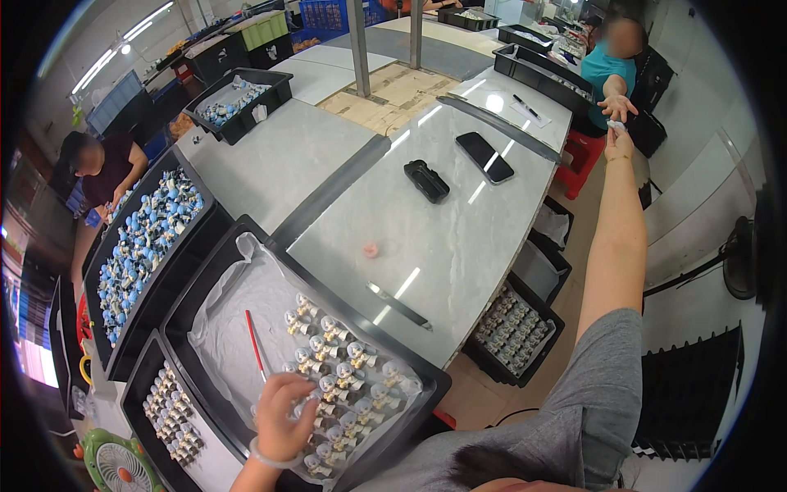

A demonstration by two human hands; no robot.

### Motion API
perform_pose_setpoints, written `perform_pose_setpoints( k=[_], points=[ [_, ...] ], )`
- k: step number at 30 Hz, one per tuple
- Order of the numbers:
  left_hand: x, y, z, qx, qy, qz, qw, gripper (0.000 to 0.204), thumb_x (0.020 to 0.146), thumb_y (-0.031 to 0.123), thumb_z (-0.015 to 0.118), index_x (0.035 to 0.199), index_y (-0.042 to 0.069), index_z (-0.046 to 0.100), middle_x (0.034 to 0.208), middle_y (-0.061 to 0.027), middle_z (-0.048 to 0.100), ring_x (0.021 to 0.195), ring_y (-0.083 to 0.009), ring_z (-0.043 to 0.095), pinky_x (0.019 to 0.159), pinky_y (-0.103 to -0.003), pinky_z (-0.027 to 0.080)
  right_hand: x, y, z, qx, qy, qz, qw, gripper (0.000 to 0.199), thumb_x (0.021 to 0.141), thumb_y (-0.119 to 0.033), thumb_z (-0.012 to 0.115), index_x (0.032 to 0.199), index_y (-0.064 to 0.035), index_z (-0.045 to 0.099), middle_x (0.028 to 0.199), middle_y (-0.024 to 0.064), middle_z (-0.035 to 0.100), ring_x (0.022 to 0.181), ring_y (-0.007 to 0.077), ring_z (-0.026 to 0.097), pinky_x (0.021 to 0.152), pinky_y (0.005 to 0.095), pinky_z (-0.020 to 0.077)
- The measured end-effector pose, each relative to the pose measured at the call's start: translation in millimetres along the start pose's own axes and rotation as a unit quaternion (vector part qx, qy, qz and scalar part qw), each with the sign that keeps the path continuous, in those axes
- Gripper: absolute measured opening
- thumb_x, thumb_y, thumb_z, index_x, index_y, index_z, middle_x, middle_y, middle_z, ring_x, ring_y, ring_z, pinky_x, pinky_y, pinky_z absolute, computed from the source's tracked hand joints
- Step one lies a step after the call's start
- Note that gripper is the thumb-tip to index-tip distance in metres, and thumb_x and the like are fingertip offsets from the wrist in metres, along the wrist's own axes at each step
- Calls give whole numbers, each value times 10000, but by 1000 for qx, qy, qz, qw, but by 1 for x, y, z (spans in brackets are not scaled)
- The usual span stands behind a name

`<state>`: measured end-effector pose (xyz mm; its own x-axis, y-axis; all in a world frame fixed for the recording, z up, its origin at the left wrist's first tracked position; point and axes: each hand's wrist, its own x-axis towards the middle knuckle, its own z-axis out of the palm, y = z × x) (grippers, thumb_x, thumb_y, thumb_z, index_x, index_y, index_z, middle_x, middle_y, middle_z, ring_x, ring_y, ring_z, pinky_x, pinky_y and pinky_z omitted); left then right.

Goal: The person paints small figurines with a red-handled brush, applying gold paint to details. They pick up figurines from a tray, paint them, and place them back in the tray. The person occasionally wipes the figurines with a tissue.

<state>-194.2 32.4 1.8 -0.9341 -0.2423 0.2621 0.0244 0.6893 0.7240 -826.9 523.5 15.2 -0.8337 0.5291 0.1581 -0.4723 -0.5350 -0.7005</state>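
Observation:
My right arm stretches far out to the right, and my right hand [620, 146] pinches a small whitish-grey piece [616, 125], too small to name. Just beyond it is a co-worker's open, palm-up hand [618, 107], which seems to meet the piece; whether they touch I cannot tell. My left hand [283, 416] hovers over a black tray [437, 380] with its fingers bent and apart, holding nothing that I can see. Rows of small figurines [358, 354] stand on the tray's clear liner near that hand. A thin red stick [253, 340] lies on the liner's left part.
A utility knife [398, 307], a pink round piece [370, 249], a black case [426, 180] and a phone [484, 157] lie on the table. Left is a bin of blue pieces [152, 238], with another person behind it. A figurine tray [512, 332] sits below the table's right edge.

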Motion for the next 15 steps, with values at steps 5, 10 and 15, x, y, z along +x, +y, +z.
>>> perform_pose_setpoints(
  k=[5, 10, 15],
  points=[
    [-47, 5, -37, 123, 59, -37, 990, 198, 633, -72, 549, 811, 13, 532, 849, -113, 489, 719, -200, 501, 664, -278, 406, 3, 2, -4, -32, 30, -33, 999, 247, 734, 86, 575, 960, 36, 489, 922, 125, 578, 825, 228, 600, 740, 279, 516],
    [-79, 7, -51, 142, 159, -155, 965, 134, 667, -42, 542, 789, 5, 511, 837, -100, 476, 748, -183, 479, 689, -269, 396, 44, 7, -33, -10, -21, -45, 999, 308, 727, 120, 562, 1007, 26, 475, 960, 152, 571, 851, 232, 597, 703, 252, 517],
    [-122, 3, -71, 241, 233, -153, 930, 145, 642, -62, 521, 765, 7, 489, 796, -114, 498, 798, -254, 484, 786, -335, 372, 106, 33, -44, -312, -149, -152, 926, 176, 781, -53, 545, 946, 9, 538, 904, 143, 591, 825, 229, 575, 734, 307, 472]
  ],
)
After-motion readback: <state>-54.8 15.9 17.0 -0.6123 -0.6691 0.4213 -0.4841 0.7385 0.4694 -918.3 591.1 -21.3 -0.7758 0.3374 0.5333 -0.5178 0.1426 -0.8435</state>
